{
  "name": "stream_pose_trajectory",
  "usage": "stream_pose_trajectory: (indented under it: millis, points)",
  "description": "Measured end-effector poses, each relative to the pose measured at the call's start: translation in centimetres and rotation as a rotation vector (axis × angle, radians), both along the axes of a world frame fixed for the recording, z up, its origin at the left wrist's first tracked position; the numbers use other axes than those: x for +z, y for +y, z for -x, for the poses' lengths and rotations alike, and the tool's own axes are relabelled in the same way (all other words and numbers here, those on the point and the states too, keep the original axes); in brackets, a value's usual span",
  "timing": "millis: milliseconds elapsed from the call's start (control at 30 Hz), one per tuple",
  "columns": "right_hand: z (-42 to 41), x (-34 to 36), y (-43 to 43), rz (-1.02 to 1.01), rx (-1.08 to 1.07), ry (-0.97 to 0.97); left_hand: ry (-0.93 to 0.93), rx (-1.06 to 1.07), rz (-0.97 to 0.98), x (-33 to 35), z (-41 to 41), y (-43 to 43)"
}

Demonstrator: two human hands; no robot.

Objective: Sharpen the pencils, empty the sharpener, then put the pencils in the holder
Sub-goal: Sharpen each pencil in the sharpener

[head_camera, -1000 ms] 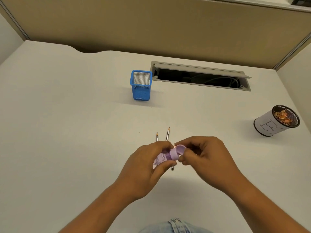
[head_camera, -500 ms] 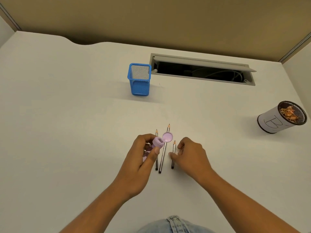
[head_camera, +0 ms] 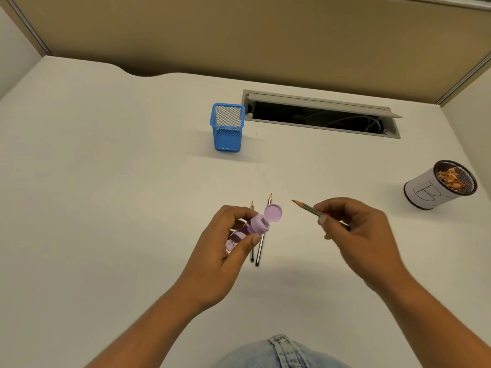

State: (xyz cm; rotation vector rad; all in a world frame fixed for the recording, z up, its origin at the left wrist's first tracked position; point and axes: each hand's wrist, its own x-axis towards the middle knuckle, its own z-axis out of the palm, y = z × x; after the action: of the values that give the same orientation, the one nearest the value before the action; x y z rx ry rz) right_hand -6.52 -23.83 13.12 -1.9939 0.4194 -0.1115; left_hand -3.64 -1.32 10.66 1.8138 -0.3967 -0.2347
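Note:
My left hand (head_camera: 225,251) grips a purple sharpener (head_camera: 259,224) above the white desk, its round lid (head_camera: 273,213) flipped open and its hole facing up. My right hand (head_camera: 356,235) pinches one pencil (head_camera: 305,207), lifted off the desk with its tip pointing up-left toward the sharpener. Two more pencils (head_camera: 259,252) lie side by side on the desk under my left hand, tips pointing away from me. The blue mesh holder (head_camera: 227,127) stands upright farther back, with nothing showing inside.
A white-wrapped mesh cup (head_camera: 435,189) marked "B", holding pencil shavings, stands at the right. An open cable slot (head_camera: 318,115) runs along the desk behind the holder. Beige partition walls close off the back and sides.
My right hand picked one pencil up off the desk and raised it to the right of the sharpener. A second ago both hands were opening the sharpener's lid.

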Motion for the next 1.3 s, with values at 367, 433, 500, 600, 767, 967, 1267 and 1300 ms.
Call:
stream_pose_trajectory:
  millis: [367,433,500,600,767,967,1267,1300]
  points:
    - [4.3,3.3,1.7,0.219,0.217,-0.245,-0.119,-0.068,-0.028,1.6,2.1,0.2]
    - [4.5,3.3,1.9,0.232,0.221,-0.254,-0.135,-0.073,-0.029,1.7,2.3,0.2]
    - [4.7,3.5,2.0,0.266,0.239,-0.265,-0.145,-0.08,-0.031,1.9,2.5,0.3]
    - [5.0,3.7,2.0,0.339,0.298,-0.286,-0.178,-0.109,-0.051,2.0,2.7,0.4]
    - [5.1,4.1,2.0,0.501,0.432,-0.344,-0.21,-0.187,-0.127,2.2,2.9,0.5]
    - [4.9,4.4,1.8,0.631,0.568,-0.257,-0.199,-0.227,-0.131,2.7,3.8,0.5]
    - [5.0,4.7,1.8,0.847,0.634,-0.454,-0.253,-0.207,-0.1,3.3,3.7,0.8]
    - [5.1,4.9,1.8,0.893,0.638,-0.468,-0.273,-0.21,-0.107,3.4,3.7,0.9]
